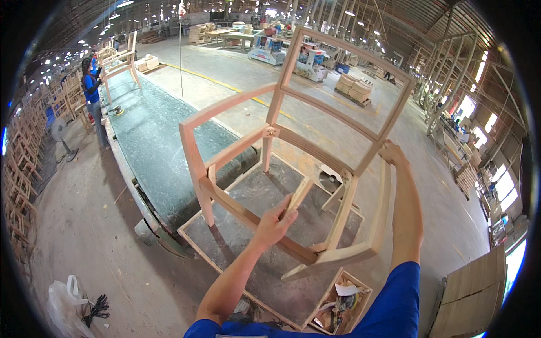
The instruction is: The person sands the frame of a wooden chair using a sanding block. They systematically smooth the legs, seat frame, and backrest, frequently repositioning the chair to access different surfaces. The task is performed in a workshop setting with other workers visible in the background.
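Note:
A bare wooden armchair frame (pixel 230 206) with an open back and no seat stands in front of me, over a low platform (pixel 265 270) with a wooden rim. My right hand (pixel 393 154) is closed round the chair's right back post, near where the armrest meets it. Above the open seat frame, my left hand (pixel 275 222) grips a short pale wooden strip (pixel 303 189) that points up and away from me. Whether the strip's far end touches anything is hard to tell. Part of the strip is hidden in my fingers.
A green-topped conveyor (pixel 163 129) runs away on the left, with another chair frame (pixel 121 62) on it and a person (pixel 91 84) beside it. A wooden box (pixel 360 290) of tools sits at the platform's near right corner. A fan (pixel 62 135) and stacked chair frames (pixel 25 174) stand far left.

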The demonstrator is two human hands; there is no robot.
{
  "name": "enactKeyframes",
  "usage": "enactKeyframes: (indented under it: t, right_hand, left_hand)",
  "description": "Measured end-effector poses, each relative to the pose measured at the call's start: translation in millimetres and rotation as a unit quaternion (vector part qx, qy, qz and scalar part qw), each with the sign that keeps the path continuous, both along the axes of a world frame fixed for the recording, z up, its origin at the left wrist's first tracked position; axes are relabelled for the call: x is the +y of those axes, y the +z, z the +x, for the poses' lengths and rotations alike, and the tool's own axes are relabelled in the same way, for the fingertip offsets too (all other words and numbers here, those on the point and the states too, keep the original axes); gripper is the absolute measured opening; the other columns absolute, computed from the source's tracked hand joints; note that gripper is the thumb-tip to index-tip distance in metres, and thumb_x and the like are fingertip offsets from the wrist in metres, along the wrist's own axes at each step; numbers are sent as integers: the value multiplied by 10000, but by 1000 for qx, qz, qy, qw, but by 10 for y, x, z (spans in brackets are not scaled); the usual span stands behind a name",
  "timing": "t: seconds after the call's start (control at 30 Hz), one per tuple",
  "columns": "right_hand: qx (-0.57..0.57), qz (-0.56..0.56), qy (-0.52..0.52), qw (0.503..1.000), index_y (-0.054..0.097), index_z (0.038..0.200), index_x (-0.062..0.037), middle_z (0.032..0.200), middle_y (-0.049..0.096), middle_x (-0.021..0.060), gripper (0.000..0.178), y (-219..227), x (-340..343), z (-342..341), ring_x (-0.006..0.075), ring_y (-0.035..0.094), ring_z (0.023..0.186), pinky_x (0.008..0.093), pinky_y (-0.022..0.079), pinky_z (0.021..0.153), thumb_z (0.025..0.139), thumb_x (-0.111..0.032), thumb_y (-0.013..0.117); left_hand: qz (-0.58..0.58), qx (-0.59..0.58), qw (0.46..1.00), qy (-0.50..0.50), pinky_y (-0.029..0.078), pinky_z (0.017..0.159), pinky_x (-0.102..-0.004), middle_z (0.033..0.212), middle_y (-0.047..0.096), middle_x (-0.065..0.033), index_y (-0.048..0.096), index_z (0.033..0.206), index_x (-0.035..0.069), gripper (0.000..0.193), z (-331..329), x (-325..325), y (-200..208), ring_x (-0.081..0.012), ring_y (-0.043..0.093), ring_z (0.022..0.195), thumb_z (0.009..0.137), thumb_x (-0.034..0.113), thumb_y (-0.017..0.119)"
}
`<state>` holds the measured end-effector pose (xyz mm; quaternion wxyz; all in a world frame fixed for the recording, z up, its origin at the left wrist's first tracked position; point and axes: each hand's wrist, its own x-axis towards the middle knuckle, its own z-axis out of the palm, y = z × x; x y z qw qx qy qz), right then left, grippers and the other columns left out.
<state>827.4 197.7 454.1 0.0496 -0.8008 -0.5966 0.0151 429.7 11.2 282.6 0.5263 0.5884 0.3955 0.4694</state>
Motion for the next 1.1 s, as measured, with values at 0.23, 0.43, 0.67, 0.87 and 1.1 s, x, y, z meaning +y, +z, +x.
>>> enactKeyframes:
  t: [0.23, 0.43, 0.67, 0.87, 1.1]
  right_hand:
    - [80, -1, 20, 997, 527, 1329, 8, 1057, 680, 257, 572, 67, -560, -420, 341, 705, 891, 448, 557, 784, 808, -226, 548]
    - [87, 108, 126, 982, 438, 1404, 14, 1071, 667, 313, 607, -183, -1088, -625, 459, 638, 1039, 485, 481, 954, 845, -209, 515]
    - [-17, -58, 68, 996, 605, 1214, -24, 1015, 680, 256, 451, 286, -1470, -1020, 379, 668, 986, 479, 508, 865, 814, -228, 563]
    - [-207, -59, 118, 969, 672, 1215, -97, 906, 718, 135, 514, 665, -714, -1564, 333, 671, 890, 468, 522, 834, 753, -320, 710]
    - [35, 66, 185, 980, 487, 1462, -112, 1034, 732, 139, 707, 36, 1247, -3328, 332, 686, 988, 423, 533, 899, 803, -265, 693]
  left_hand:
    - [-5, 20, 1000, 11, 438, 751, -236, 989, 598, -4, 399, 1525, 46, 621, -83, 57, 50, -77, 502, 825, 1007, 322, 603]
    - [-11, -25, 1000, -16, 460, 813, -268, 1111, 633, -23, 384, 1531, 41, 606, -290, 110, -3, -117, 562, 899, 1015, 285, 584]
    - [365, 74, 921, 114, 381, 526, -236, 734, 511, 24, 476, 1437, -26, 503, -1812, 56, 910, -83, 483, 626, 1014, 234, 557]
    - [196, -187, 930, 247, 327, 442, -230, 729, 461, 17, 564, 1193, 32, 327, -3223, 879, 831, -68, 422, 586, 1044, 320, 530]
    - [-31, -84, 967, 240, 307, 449, -192, 727, 422, 58, 365, 1542, 67, 530, -3634, 1471, 143, -16, 356, 559, 1033, 129, 499]
